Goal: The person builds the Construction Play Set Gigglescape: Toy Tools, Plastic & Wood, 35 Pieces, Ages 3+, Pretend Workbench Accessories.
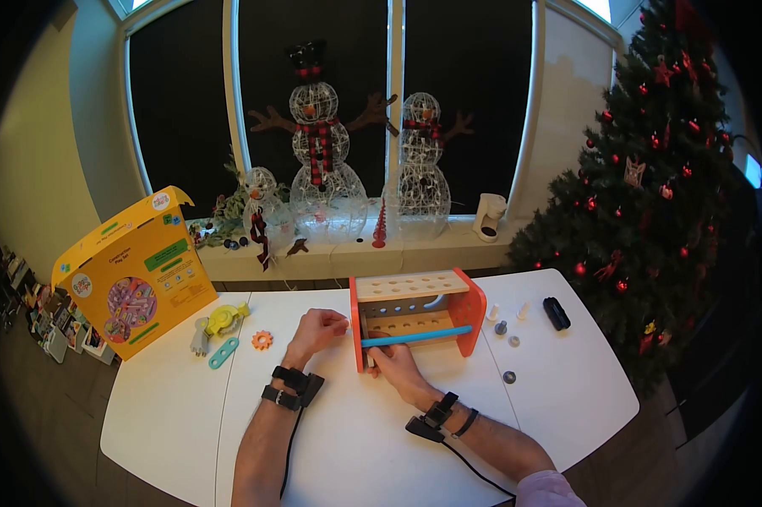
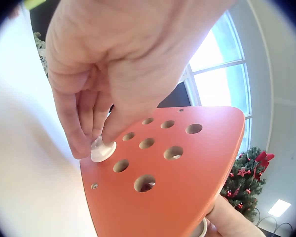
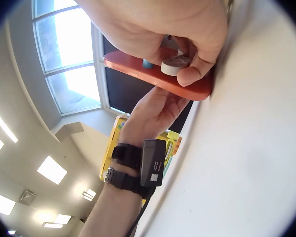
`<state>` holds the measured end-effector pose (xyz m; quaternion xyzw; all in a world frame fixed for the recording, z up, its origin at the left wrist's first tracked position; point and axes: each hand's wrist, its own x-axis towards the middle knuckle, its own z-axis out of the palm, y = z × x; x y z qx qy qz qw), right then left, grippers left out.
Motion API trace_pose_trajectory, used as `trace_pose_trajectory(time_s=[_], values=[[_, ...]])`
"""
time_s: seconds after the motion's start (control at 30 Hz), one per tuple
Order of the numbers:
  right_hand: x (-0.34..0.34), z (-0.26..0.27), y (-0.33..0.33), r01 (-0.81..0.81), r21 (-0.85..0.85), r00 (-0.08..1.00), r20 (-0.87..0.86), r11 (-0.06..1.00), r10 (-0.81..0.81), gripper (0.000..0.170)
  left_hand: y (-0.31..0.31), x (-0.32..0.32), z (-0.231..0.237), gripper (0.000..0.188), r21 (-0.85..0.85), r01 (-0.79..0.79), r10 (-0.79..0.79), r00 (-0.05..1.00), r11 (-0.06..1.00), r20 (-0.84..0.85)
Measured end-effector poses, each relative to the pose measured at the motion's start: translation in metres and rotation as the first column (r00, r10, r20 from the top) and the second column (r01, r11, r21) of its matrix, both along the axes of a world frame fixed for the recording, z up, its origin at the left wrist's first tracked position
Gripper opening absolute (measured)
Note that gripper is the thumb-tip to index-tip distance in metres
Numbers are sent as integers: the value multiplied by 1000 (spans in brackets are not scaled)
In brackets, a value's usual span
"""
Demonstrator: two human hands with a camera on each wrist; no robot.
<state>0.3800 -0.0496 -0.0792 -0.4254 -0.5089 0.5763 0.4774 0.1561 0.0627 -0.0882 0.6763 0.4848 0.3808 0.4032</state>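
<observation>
A wooden toy workbench with red side panels (image 1: 474, 313), rows of holes in its top board (image 1: 410, 286) and a blue rod (image 1: 423, 335) across its front stands on the white table. My left hand (image 1: 317, 331) is at the outer face of its left panel. In the left wrist view, thumb and fingers pinch a white plastic bolt (image 2: 102, 149) at one of the holes in that panel (image 2: 197, 163). Reaching in from the front, my right hand (image 1: 398, 367) grips a pale grey round nut (image 3: 173, 65) by the panel's inner side. The bolt's shaft is hidden.
On the left stand a yellow toy box (image 1: 114, 245), a yellow toy piece (image 1: 227, 318), a teal strip with holes (image 1: 223, 353) and an orange gear (image 1: 262, 340). To the right lie white bolts (image 1: 493, 312), several grey pieces (image 1: 509, 377) and a black case (image 1: 557, 313).
</observation>
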Motion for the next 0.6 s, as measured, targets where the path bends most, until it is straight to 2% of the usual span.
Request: trace_pose_trajectory(time_s=[0.23,0.3,0.4,0.47,0.53,0.6], values=[[0,-3,1,-19,-5,999,-28,1000,19,31,-1,0,-2,34,44,1,2,998,999,-62],[-1,-3,1,-18,-9,999,-26,1000,18,30,-1,1,-2,42,-39,-50,43,987,998,-153],[-1,-2,1,-30,-4,999,-34,1000,30,30,-10,5,8,47,-66,-100,84,974,993,-211],[-1,1,0,-43,-36,998,-49,998,42,24,-10,6,9,46,-67,-100,84,974,993,-209],[-1,3,-2,-47,-25,997,-55,999,45,25,-9,6,9,45,-70,-101,84,974,992,-208],[-1,5,-4,-50,-14,997,-63,999,49,25,-6,4,8,33,-57,-52,45,992,997,-114]])
